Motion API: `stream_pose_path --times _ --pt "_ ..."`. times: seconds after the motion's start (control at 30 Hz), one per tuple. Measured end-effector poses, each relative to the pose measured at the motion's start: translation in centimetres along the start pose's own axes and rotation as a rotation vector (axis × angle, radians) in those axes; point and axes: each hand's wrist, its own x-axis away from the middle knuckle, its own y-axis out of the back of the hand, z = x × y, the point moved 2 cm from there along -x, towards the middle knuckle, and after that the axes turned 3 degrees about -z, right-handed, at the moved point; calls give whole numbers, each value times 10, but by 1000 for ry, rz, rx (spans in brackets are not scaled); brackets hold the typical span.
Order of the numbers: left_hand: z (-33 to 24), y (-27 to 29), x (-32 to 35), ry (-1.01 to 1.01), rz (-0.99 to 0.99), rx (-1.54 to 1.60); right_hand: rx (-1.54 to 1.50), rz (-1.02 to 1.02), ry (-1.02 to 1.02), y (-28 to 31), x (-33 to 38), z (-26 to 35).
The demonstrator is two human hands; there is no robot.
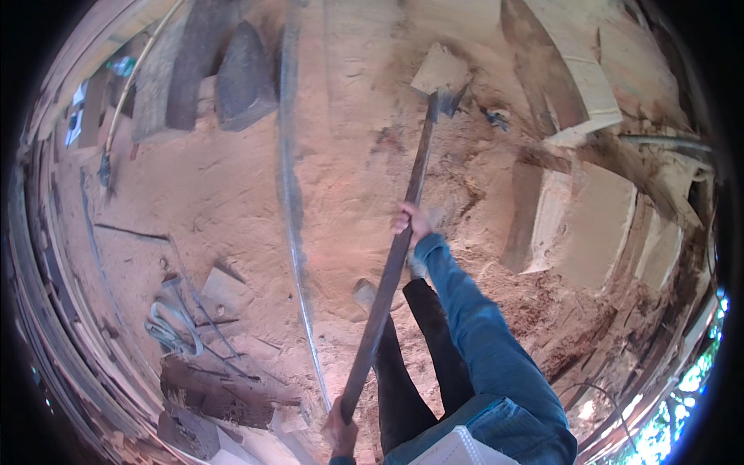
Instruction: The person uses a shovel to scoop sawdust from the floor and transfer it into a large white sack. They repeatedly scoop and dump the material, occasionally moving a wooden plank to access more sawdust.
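Close in, my left hand had its fingers clamped round the near end of a long dark bar! Farther up, my right hand gripped it too, fingers closed; it slanted over dusty ground toward a pale block.

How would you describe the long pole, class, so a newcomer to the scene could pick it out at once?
Find the dusty, reddish ground and the long grey strip running down it. Right of the strip, a dark brown pole slants up and right to a grey fitting. Unlike the strip, it is gripped by the left hand below and the right hand above.
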Motion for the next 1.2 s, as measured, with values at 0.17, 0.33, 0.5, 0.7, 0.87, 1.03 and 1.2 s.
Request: stream_pose_path --times 0.17,0.33,0.5,0.7,0.87,1.03,1.2 --pt "49 39 34 -110 -124 -231 -228 582 6 0 64 -42" --pt "73 59 67 -123 67 -178 -190 352 31 18 103 -54" --pt "119 79 130 -90 9 -157 -118 9 -38 61 151 -142" --pt "152 156 210 97 205 -313 -42 -345 -133 94 211 -277" --pt "151 207 218 86 268 -434 -239 -362 -290 110 253 -358" --pt "130 223 188 -44 285 -495 -152 -446 -139 144 225 -305" --pt "142 222 146 -154 325 -724 -286 -311 -168 138 183 -240"
